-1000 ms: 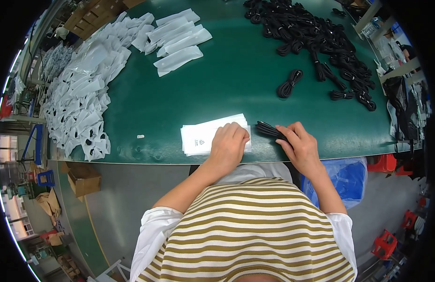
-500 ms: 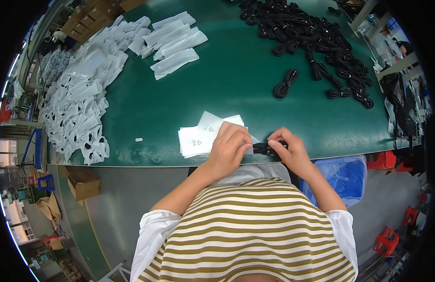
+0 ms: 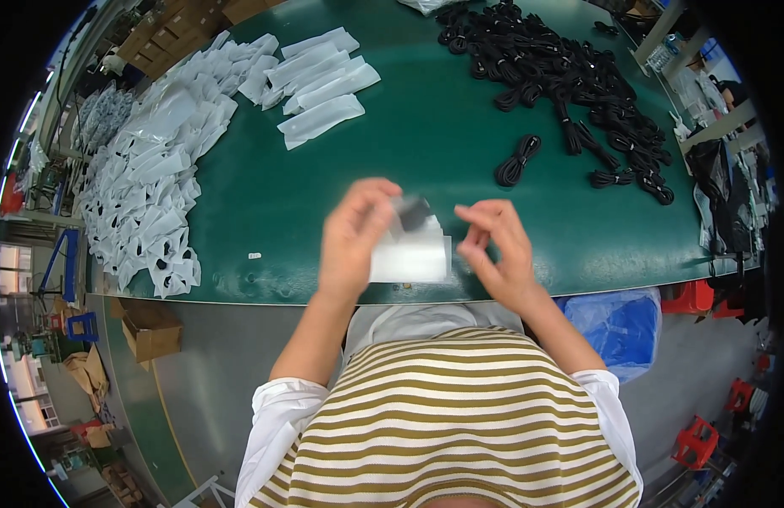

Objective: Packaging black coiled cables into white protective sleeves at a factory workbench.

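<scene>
My left hand (image 3: 354, 237) is closed on a white plastic bag (image 3: 398, 222), blurred by motion, with a dark coil of black cable (image 3: 417, 213) showing at it. How far the coil sits inside the bag is too smeared to tell. Under it, near the table's front edge, lies a stack of flat white bags (image 3: 413, 262). To the right of the stack my right hand (image 3: 500, 250) is raised, its fingers bent and apart, holding nothing. One bundled black cable (image 3: 518, 161) lies by itself farther back on the right.
Filled white bags (image 3: 142, 182) form a large heap on the left, with several more bags (image 3: 324, 118) laid beside it. A pile of black cable bundles (image 3: 570, 85) covers the back right of the green table (image 3: 282, 195). Below the front edge stands a blue lined bin (image 3: 616, 330).
My left hand has lifted the bag and cable up and to the left off the stack. My right hand has let go of the cable and risen slightly.
</scene>
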Motion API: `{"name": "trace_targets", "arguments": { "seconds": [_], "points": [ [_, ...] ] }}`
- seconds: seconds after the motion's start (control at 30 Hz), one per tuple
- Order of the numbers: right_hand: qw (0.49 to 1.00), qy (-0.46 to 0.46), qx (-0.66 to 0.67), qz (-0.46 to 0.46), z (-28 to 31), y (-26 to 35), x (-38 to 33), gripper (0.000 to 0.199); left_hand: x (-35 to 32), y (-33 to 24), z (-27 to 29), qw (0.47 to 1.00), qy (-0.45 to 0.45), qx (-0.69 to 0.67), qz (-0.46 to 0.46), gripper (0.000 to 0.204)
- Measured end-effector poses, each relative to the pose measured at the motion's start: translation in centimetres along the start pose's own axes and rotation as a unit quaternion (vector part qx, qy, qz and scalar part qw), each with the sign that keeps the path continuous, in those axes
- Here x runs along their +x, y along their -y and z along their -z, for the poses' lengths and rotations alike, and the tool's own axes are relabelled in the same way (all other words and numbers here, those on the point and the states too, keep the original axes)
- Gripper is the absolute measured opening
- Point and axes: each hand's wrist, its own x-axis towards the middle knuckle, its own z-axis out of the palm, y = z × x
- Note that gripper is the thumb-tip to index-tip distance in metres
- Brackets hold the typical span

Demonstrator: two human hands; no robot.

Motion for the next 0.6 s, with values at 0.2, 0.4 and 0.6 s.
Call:
{"name": "trace_targets", "arguments": {
  "seconds": [0.2, 0.4, 0.6],
  "points": [
    [0.947, -0.030, -0.319, -0.034, 3.4, -3.9, 3.2, 0.036, 3.8, -2.9, 2.2, 0.995, -0.066, -0.072, -0.005, 0.018],
    [0.894, 0.010, -0.436, -0.104, 5.4, -6.4, 3.8, 0.034, 6.0, -2.8, 4.7, 0.992, -0.115, -0.042, -0.022, 0.020],
    [0.872, 0.009, -0.476, -0.113, 5.7, -7.0, 4.7, 0.032, 8.0, -3.4, 5.4, 0.959, -0.205, 0.120, -0.157, 0.022]
  ]
}}
